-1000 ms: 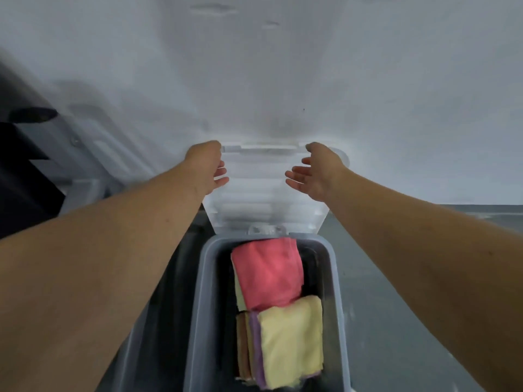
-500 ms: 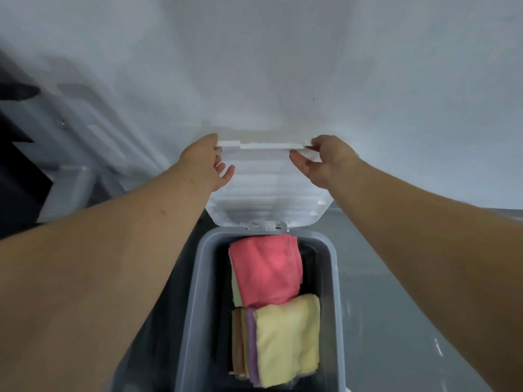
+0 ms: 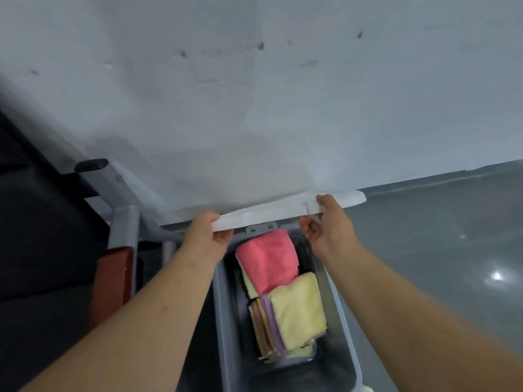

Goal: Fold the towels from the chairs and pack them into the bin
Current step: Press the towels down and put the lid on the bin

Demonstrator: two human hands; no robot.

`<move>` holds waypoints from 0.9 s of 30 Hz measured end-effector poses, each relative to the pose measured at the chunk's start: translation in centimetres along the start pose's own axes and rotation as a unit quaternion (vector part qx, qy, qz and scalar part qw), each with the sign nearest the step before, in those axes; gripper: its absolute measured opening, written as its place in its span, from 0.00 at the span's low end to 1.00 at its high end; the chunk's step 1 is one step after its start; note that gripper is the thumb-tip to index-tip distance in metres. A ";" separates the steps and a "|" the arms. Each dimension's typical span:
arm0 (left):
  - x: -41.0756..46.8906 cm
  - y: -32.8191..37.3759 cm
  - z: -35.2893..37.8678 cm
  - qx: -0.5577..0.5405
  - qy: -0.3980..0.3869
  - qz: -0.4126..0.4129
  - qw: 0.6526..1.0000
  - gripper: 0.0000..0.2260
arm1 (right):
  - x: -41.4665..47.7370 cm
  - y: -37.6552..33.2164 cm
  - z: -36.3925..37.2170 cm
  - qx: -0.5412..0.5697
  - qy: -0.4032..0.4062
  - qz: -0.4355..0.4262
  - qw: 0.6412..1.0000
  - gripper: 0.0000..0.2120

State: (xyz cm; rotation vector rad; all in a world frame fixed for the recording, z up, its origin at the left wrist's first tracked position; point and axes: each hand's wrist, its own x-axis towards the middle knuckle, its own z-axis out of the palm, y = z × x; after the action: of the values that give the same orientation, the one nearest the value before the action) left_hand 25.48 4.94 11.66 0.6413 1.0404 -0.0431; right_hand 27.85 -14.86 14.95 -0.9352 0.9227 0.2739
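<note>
towels: folded pink towel (image 3: 267,257) and yellow towel (image 3: 297,309) lie inside the grey bin (image 3: 223,321), stacked on more folded cloths | lid: white lid (image 3: 268,215) seen edge-on over the bin's far end | left hand (image 3: 208,236): grasping the lid's left part | right hand (image 3: 329,227): grasping its right part | surroundings: chair frame (image 3: 124,222) left of the bin, glossy grey floor (image 3: 438,250) right

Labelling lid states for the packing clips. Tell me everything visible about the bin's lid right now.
The lid is a white, faintly translucent plastic panel. It is seen almost edge-on as a thin strip, with its right end higher. It hangs above the far end of the grey bin, which is not closed. A small grey latch tab shows just under its middle. The left hand and right hand hold its near edge, fingers curled round it. No hinge is visible.
</note>
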 end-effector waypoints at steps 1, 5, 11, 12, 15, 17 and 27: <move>-0.9 -0.6 -1.0 0.003 0.006 -0.003 1.000 0.05 | -1.6 0.6 -1.3 0.021 -0.001 -0.001 1.000 0.03; -5.2 -3.6 -5.6 0.022 0.001 -0.014 1.000 0.10 | -6.3 3.2 -7.3 0.077 -0.028 -0.007 0.997 0.07; -10.2 -10.0 -13.3 0.018 -0.043 -0.010 0.999 0.21 | -8.3 9.8 -17.5 0.095 -0.024 0.016 0.995 0.21; -11.0 -11.5 -14.9 0.016 -0.054 -0.001 0.998 0.22 | -8.7 11.1 -19.2 0.086 -0.018 0.019 0.996 0.20; -11.9 -15.5 -19.1 0.011 -0.067 0.004 0.998 0.24 | -9.3 14.3 -23.8 0.057 0.008 0.039 0.998 0.15; -11.8 -18.1 -22.0 0.004 -0.069 0.004 0.998 0.25 | -9.1 16.4 -26.8 0.014 0.015 0.056 0.998 0.16; -7.7 -28.1 -33.2 0.019 -0.040 -0.016 0.999 0.29 | -3.9 25.9 -37.2 -0.069 0.033 0.159 0.984 0.15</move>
State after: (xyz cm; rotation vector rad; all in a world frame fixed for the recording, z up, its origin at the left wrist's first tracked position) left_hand -13.89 -2.97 -6.76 0.6527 0.9733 -0.1160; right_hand -10.03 -28.12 -6.41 -0.9255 1.1272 0.5884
